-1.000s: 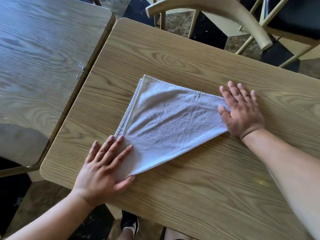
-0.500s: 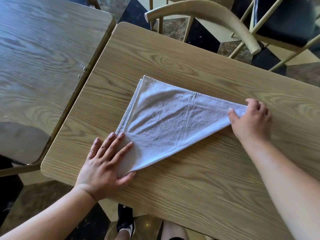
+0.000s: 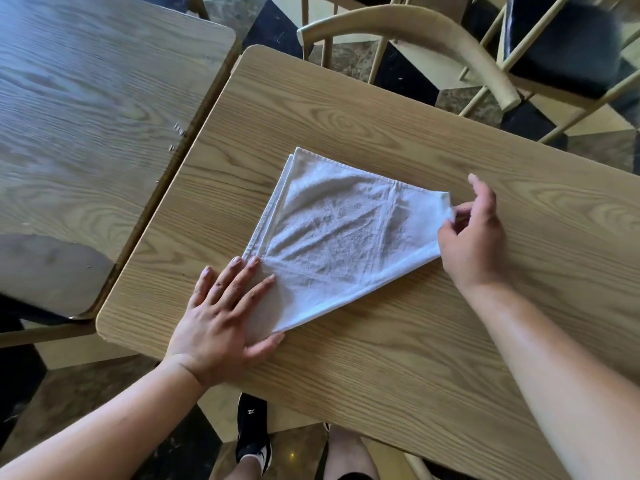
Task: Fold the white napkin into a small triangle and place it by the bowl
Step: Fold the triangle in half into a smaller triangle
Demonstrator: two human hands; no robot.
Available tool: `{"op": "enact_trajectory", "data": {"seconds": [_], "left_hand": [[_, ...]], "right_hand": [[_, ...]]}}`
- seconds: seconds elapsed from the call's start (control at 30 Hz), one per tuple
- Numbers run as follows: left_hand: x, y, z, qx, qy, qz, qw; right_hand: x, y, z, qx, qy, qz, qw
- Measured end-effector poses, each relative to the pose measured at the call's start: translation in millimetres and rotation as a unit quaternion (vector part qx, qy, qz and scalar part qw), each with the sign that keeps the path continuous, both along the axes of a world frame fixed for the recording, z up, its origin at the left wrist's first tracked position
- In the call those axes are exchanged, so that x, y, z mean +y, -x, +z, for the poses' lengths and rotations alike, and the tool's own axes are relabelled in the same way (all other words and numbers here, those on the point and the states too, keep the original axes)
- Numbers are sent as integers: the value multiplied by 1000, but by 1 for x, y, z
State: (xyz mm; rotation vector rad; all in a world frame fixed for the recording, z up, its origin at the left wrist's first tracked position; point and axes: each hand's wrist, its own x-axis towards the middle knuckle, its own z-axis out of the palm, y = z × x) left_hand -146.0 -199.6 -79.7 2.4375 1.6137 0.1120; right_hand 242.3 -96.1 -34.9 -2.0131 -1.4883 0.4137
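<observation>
On the light wooden table in front of me lies the white napkin, folded into a large triangle. My left hand is spread flat, fingers apart, pressing down the near-left corner of the cloth. My right hand pinches the napkin's right tip between thumb and fingers, raising that tip slightly off the wood (the other fingers are loosely curled above it). A second table stands just beside this one on the left, and a chair sits at the far edge.
</observation>
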Motion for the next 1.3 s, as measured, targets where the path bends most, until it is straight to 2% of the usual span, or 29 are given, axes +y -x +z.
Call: {"op": "enact_trajectory", "data": {"seconds": [0.17, 0.27, 0.37, 0.63, 0.77, 0.87, 1.03, 1.17, 1.23, 1.3], "left_hand": [[3, 7, 7, -112, 34, 51, 992], [0, 22, 10, -96, 3, 100, 990], [-6, 43, 12, -91, 12, 136, 987], [-13, 69, 22, -134, 38, 108, 984], [-11, 76, 24, -152, 74, 97, 981], [-12, 77, 22, -149, 69, 94, 982], [-13, 75, 18, -161, 54, 114, 979], [-10, 64, 22, -214, 86, 183, 956], [-12, 56, 21, -186, 80, 180, 963], [-20, 51, 17, -115, 62, 151, 980]], "right_hand": [[-23, 68, 4, -4, -52, 100, 994], [-42, 111, 4, -12, -58, 155, 986], [-60, 151, 6, -9, -66, 218, 974], [-100, 227, 5, -9, -80, 347, 934], [-119, 246, -4, -43, -44, 415, 908], [-131, 253, -12, -63, -19, 460, 885], [-140, 256, -20, -83, -12, 487, 869], [-141, 252, -23, -69, -36, 483, 872], [-142, 248, -26, -73, -54, 478, 874], [-143, 238, -30, -90, -60, 477, 872]]}}
